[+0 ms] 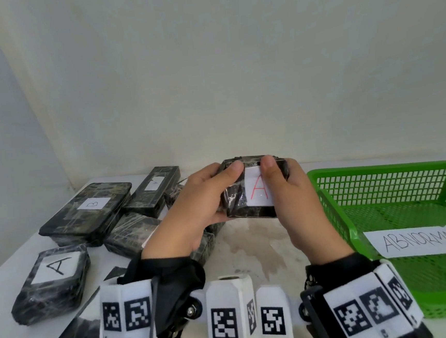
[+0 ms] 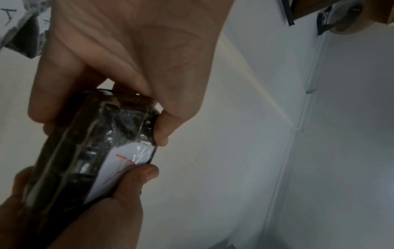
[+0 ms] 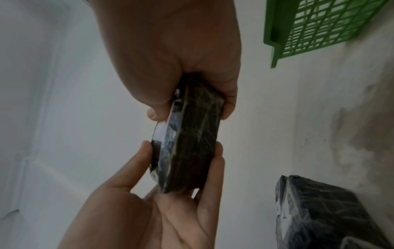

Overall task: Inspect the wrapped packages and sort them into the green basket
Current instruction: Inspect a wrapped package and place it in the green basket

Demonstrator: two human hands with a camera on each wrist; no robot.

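A black plastic-wrapped package (image 1: 235, 202) with a white label bearing a red "A" (image 1: 257, 192) is held upright above the table, label toward me. My left hand (image 1: 212, 188) grips its left end, thumb on the front. My right hand (image 1: 287, 182) grips the right end, its thumb on the label's top. In the left wrist view the package (image 2: 95, 143) sits between the left hand (image 2: 127, 67) and the right hand (image 2: 110, 210). The right wrist view shows the package (image 3: 192, 143) edge-on. The green basket (image 1: 378, 168) stands to the right.
A paper label reading "ABNORMAL" (image 1: 422, 240) lies in the basket. Several more wrapped packages lie at the left: one marked "B" (image 1: 88, 210), one with a black "A" (image 1: 53, 280), a long one (image 1: 153, 191). White walls stand close behind the table (image 1: 250, 247).
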